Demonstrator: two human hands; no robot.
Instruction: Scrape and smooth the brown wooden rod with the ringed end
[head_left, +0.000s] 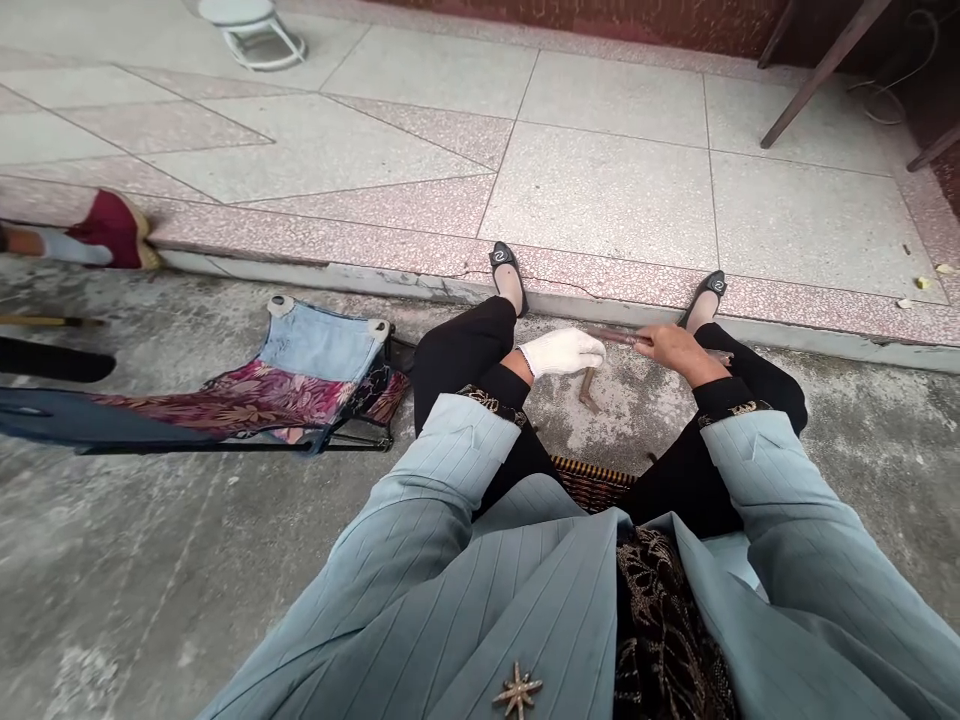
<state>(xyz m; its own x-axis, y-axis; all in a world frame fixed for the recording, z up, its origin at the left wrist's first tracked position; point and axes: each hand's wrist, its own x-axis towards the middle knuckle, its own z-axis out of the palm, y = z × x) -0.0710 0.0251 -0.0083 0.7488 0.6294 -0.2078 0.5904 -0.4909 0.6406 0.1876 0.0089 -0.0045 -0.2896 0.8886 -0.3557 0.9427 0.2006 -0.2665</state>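
One slim brown stick-like thing held low between the black trouser legs, with the gloved left hand curled at one end and the bare right hand closed round it farther along, probably to keep it steady and in easy view. Glove only on the left, maybe as a guard against roughness, with a bent brown piece just below; can't tell whether gripped too or lying on the concrete.

Folding chair left of rod
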